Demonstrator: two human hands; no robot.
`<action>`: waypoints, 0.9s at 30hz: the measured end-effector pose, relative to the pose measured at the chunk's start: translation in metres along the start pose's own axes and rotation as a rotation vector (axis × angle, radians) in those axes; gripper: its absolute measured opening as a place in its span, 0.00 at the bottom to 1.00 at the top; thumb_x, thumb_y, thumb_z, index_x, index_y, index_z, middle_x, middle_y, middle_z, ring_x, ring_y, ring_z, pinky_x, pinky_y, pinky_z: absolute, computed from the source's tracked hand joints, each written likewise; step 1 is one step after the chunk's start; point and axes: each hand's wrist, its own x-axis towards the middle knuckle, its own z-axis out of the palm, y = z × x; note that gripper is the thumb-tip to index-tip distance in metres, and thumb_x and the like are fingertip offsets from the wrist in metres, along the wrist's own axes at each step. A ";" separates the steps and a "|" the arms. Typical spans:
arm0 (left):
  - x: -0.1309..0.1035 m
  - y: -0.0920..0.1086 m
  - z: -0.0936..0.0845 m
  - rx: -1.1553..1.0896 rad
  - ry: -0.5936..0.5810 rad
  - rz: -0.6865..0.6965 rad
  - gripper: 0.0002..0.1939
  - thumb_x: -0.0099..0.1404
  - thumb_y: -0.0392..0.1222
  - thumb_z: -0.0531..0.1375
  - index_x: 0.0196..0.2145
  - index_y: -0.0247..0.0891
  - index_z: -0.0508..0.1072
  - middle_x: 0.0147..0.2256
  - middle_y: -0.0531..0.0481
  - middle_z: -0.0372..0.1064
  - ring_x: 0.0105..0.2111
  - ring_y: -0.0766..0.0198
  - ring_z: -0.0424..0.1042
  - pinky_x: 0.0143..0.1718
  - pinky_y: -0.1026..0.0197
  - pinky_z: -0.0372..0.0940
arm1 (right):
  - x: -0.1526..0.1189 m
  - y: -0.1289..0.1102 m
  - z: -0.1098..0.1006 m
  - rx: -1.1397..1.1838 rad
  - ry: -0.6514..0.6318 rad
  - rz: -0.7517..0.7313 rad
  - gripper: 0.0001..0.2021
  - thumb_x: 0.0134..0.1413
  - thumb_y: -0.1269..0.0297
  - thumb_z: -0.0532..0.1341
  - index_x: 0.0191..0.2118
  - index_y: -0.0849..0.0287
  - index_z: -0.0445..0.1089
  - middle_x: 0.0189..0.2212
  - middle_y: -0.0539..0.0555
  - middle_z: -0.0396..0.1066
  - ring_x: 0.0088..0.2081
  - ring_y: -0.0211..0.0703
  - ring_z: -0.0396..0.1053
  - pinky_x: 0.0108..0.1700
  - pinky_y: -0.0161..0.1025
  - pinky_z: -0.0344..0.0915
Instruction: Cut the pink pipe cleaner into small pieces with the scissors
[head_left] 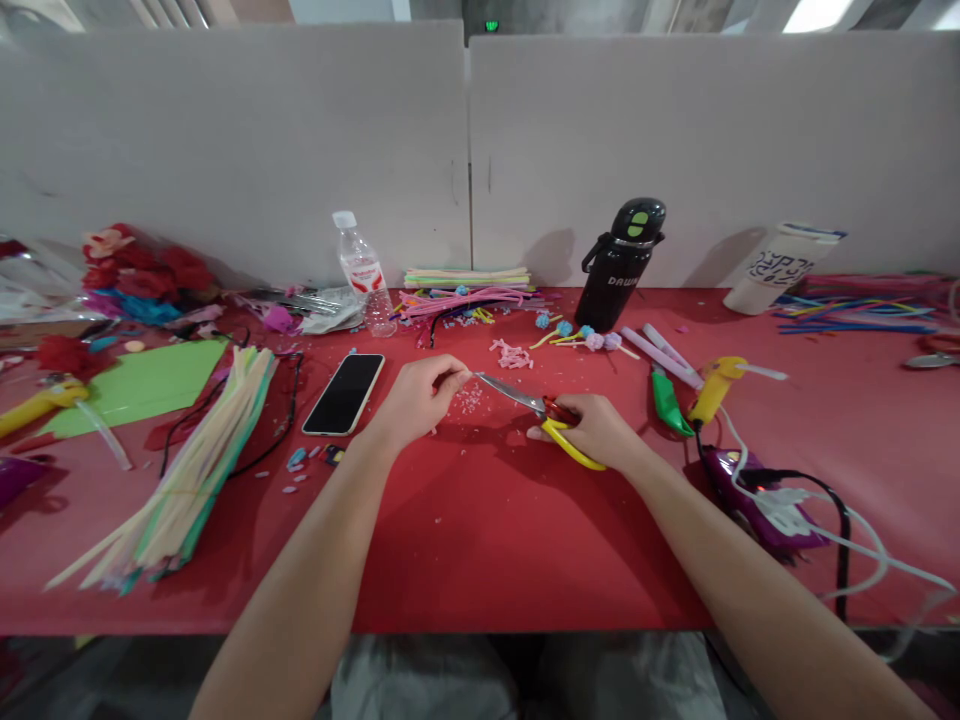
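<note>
My right hand [592, 428] is wrapped round the red and yellow handles of a pair of scissors [521, 396], whose blades point left. The blade tips end beside the fingertips of my left hand [422, 396], which are pinched together. Whatever they hold is too small to make out. Small pale clippings [471, 400] lie on the red tabletop [480, 540] below the tips. A small heap of pink pieces [512, 353] sits just behind the scissors.
A phone [345, 394] and a bundle of pale fuzzy stems [199, 470] lie at left. Behind stand a plastic bottle [364, 278] and a black flask [621, 268]. A yellow glue gun [718, 390], cables and a purple power strip [761, 500] are at right.
</note>
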 end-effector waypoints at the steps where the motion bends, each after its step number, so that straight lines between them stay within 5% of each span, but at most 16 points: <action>1: 0.000 0.000 0.000 0.002 -0.004 -0.002 0.15 0.66 0.48 0.50 0.33 0.36 0.71 0.25 0.53 0.66 0.24 0.70 0.64 0.30 0.65 0.59 | 0.000 0.000 0.000 -0.002 0.003 0.004 0.28 0.37 0.39 0.63 0.19 0.59 0.52 0.18 0.45 0.48 0.22 0.32 0.45 0.22 0.32 0.43; 27: 0.002 -0.010 0.000 0.043 0.016 0.020 0.15 0.65 0.49 0.52 0.32 0.36 0.72 0.26 0.52 0.68 0.25 0.69 0.63 0.28 0.66 0.56 | 0.000 0.003 0.003 -0.006 0.015 -0.012 0.28 0.37 0.38 0.63 0.20 0.59 0.52 0.18 0.44 0.48 0.23 0.32 0.45 0.22 0.32 0.44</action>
